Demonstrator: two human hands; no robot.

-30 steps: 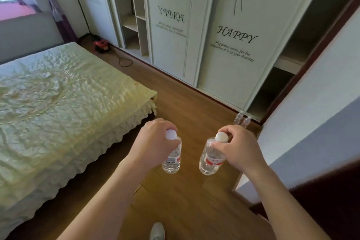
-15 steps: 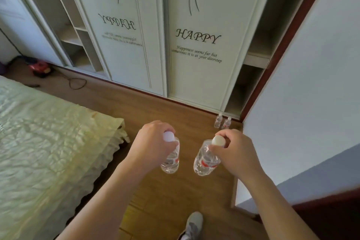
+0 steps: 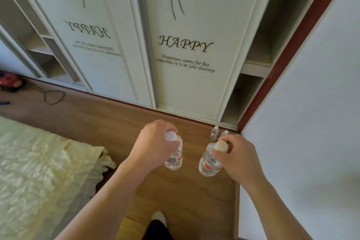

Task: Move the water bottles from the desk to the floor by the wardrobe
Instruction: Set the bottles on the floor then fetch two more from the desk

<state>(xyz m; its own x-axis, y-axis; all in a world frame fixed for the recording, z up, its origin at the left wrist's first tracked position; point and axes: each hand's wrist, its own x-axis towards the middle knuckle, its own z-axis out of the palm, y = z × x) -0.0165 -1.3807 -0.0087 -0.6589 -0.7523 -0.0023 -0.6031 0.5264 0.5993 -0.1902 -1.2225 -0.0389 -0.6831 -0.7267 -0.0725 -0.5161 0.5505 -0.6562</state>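
My left hand [image 3: 153, 143] grips a clear water bottle [image 3: 174, 159] by its neck, under the white cap, and the bottle hangs upright above the wooden floor. My right hand [image 3: 236, 157] pinches the neck of a second clear bottle [image 3: 209, 163] with a red label, which tilts slightly. Two more small bottles [image 3: 214, 133] stand on the floor in the corner, at the foot of the white wardrobe [image 3: 185, 76] with "HAPPY" lettering, just beyond my right hand.
A bed with a pale yellow cover [image 3: 39, 171] fills the left side. A white wall [image 3: 311, 122] with a red-brown door frame [image 3: 282, 60] closes the right. A red object [image 3: 9, 81] and a cable [image 3: 53, 96] lie far left on the floor. My shoe [image 3: 158, 218] shows below.
The view has moved closer to the wardrobe and swung right, so the bed slid left and the corner bottles came nearer. Both hands still carry their bottles the same way.
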